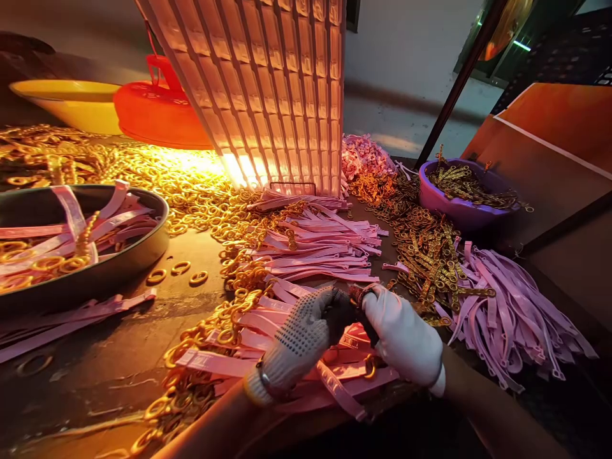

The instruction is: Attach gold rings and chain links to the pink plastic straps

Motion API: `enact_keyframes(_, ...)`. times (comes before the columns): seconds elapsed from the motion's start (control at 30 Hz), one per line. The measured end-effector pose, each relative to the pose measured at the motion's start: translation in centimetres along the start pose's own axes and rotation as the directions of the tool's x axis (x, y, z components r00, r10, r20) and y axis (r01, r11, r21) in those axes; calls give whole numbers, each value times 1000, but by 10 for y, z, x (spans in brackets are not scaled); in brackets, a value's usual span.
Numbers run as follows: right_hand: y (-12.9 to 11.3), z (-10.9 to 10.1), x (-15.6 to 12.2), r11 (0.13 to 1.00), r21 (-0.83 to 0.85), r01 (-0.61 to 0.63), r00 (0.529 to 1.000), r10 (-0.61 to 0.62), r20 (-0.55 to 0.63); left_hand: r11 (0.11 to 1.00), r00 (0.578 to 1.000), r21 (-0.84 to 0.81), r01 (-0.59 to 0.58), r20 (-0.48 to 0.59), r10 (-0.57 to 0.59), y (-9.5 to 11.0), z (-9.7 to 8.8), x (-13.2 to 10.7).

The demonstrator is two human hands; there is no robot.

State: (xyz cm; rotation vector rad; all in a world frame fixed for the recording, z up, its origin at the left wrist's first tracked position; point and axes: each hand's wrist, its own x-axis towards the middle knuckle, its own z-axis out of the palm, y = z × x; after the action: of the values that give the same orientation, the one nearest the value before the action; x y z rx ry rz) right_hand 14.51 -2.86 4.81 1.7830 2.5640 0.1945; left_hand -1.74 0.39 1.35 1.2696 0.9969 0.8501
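My left hand [306, 335], in a dotted white glove with dark fingertips, is closed in a pinch near the table's front edge. My right hand [401, 328], in a plain white glove, is closed too, its fingertips meeting the left ones. Whatever sits between the fingers is hidden. Below them a pink strap [342, 392] slants toward the edge, with a gold ring [370, 366] close by; I cannot tell whether either is held. Under and behind my hands lie many pink straps [315, 248], with gold ring pieces [236, 299] heaped along their left ends.
At left stands a dark pan [160, 239] of straps and rings. An orange-red lamp [162, 115] glows beside a ribbed panel [296, 95], before a yellow basin [62, 105]. To the right are gold chain pieces [425, 255], a purple basin [463, 213] and a strap pile [511, 306].
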Motion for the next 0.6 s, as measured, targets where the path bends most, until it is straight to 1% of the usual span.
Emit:
enact_keyframes(0.07, 1, -5, 4, 1000, -14, 0, 999, 0, 43, 999, 1000, -44, 10, -25, -11, 1, 3, -1)
enact_keyframes(0.13, 5, -7, 7, 1000, 19, 1, 998, -2, 57, 993, 998, -111, 27, -52, -32, 1, 8, -4)
enact_keyframes(0.2, 9, -5, 8, 995, 97, 18, 997, -25, 72, 986, 997, -155, 62, -33, -68, -1, 10, -6)
enact_keyframes(0.27, 9, -1, 4, 976, 213, 40, 994, -59, 86, 972, 993, -203, 116, 17, -115, -2, 9, -5)
enact_keyframes(0.3, 7, 2, 0, 961, 271, 55, 989, -89, 116, 958, 991, -251, 136, 13, -137, -2, 7, -2)
enact_keyframes(0.37, 0, 7, -10, 924, 365, 117, 954, -206, 215, 917, 984, -376, 131, -65, -168, 2, 1, 8)
enact_keyframes(0.4, -2, 9, -15, 907, 395, 146, 927, -264, 265, 905, 979, -412, 104, -117, -166, 6, -3, 14)
enact_keyframes(0.43, -3, 11, -18, 895, 416, 158, 908, -298, 295, 909, 977, -410, 79, -150, -153, 10, -6, 20)
enact_keyframes(0.47, -1, 13, -20, 895, 422, 147, 912, -287, 292, 927, 979, -370, 64, -159, -131, 14, -8, 25)
enact_keyframes(0.5, 4, 13, -20, 901, 423, 90, 942, -215, 257, 950, 984, -307, 60, -142, -108, 18, -8, 30)
enact_keyframes(0.53, 11, 13, -19, 907, 420, 21, 975, -112, 193, 971, 989, -230, 61, -116, -89, 21, -7, 34)
enact_keyframes(0.57, 20, 12, -15, 910, 411, -53, 992, 1, 126, 986, 992, -155, 68, -96, -84, 23, -5, 36)
enact_keyframes(0.6, 29, 10, -11, 910, 400, -111, 994, 92, 67, 993, 992, -90, 80, -85, -88, 23, -2, 37)
